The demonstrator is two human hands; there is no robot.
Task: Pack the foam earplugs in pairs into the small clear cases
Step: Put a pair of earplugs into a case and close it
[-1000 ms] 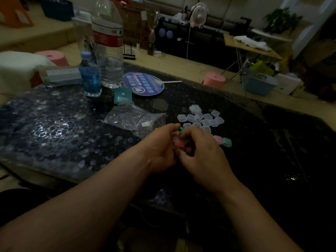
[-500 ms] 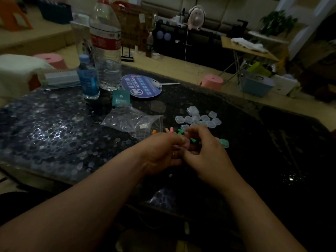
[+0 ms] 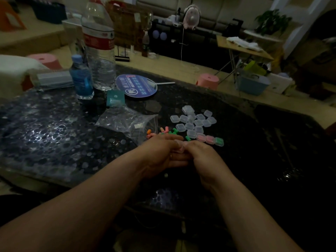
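**Case held between both grips, pulled clear of the pile**

Left of middle, plastic bag; just beside it, loose earplugs, uncovered since a second ago by drawing back toward the near bench edge. Left grip curled under a pinkish clear case, right grip pinching its other side. Probably pressing the lid shut over one pair. Farther right, empty cases clustered, then filled cases in a row. Likely next: adding this one there.

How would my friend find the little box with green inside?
Look at the big dark glossy table, then the cluster of small empty clear plastic cases near its middle. On the cluster's near side, three filled cases sit in a row. The green-filled case is rightmost; the two pink-filled cases lie left of it.
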